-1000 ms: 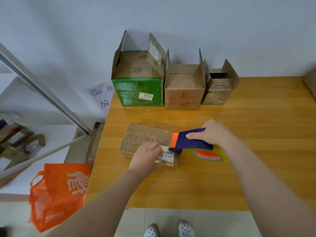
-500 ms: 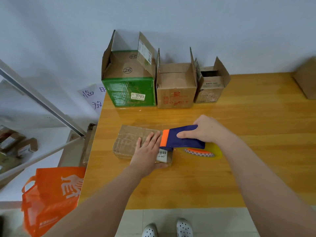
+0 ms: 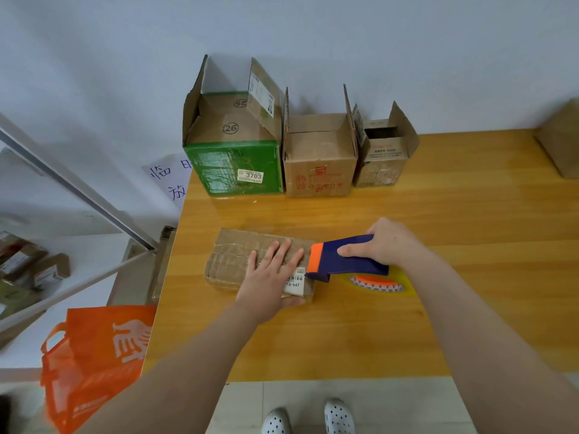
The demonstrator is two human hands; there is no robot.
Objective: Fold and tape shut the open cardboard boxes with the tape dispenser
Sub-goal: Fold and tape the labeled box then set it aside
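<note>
Flat brown cardboard box (image 3: 232,258), heavily taped, lies on the yellow wooden table (image 3: 454,308) near its left edge. Left hand (image 3: 269,280) is pressed flat on the flat box's right half, fingers straight and together, thumb along its near side, next to the white barcode label (image 3: 294,280). Right hand (image 3: 388,245) is curled round the blue tape dispenser with orange nose (image 3: 341,266); the nose touches the flat box's right end, and the roll of yellowish tape (image 3: 380,281) sits just right of it. Behind the flat box, against the wall: green open box (image 3: 235,170), plain brown open box (image 3: 318,170), small brown open box (image 3: 380,164), flaps up. Left of the flat box, off the table: orange tote bag (image 3: 94,355).
</note>
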